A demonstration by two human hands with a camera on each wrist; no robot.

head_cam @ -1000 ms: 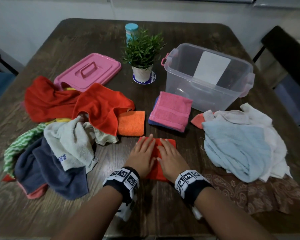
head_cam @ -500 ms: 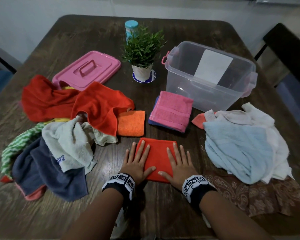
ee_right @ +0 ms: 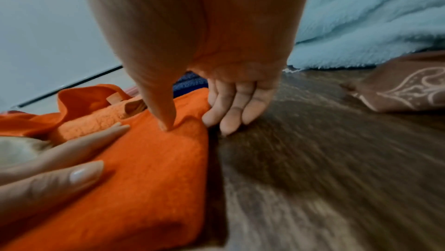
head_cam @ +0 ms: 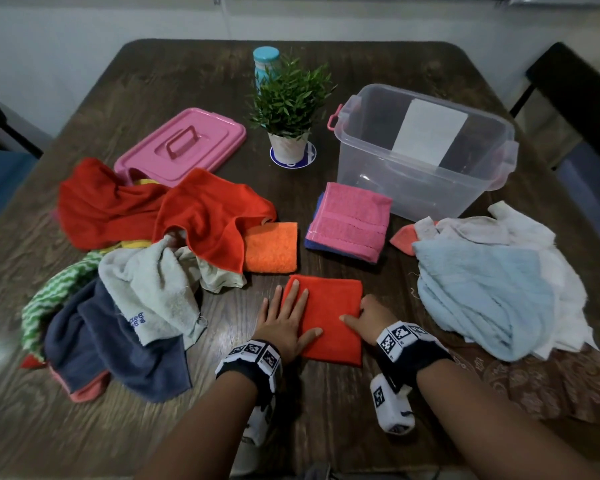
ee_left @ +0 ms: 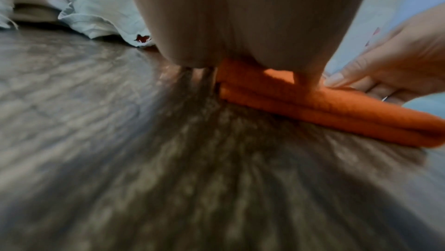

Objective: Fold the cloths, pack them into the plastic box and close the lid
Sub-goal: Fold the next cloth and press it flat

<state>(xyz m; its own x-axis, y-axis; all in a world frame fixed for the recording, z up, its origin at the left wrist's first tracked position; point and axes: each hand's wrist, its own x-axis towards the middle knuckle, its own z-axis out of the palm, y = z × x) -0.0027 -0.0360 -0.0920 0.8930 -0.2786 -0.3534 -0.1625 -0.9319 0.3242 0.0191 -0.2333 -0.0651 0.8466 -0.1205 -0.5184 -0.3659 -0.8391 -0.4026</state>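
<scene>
A folded red-orange cloth (head_cam: pixel 329 317) lies on the table's near middle. My left hand (head_cam: pixel 284 323) presses flat on its left part, fingers straight. My right hand (head_cam: pixel 364 317) pinches the cloth's right edge (ee_right: pixel 144 179): the thumb (ee_right: pixel 163 110) is on top and the curled fingers (ee_right: pixel 231 116) are against the edge, tips on the table. The clear plastic box (head_cam: pixel 395 188) stands open and empty at the back right. Its pink lid (head_cam: pixel 187 143) lies at the back left. In front of the box sits a folded pink cloth (head_cam: pixel 350 220) on a blue one.
An unfolded pile with a red towel (head_cam: pixel 205 216), a grey one (head_cam: pixel 153 289) and a navy one (head_cam: pixel 101 341) fills the left. A folded orange cloth (head_cam: pixel 271 247) lies beside it. A light blue and white pile (head_cam: pixel 482 292) is at right, over a brown patterned cloth (head_cam: pixel 534 375). A potted plant (head_cam: pixel 288 109) stands mid-back.
Both hands slid apart from the cloth's middle. The left stayed flat on the left part; the right moved to the right edge and curled round it.
</scene>
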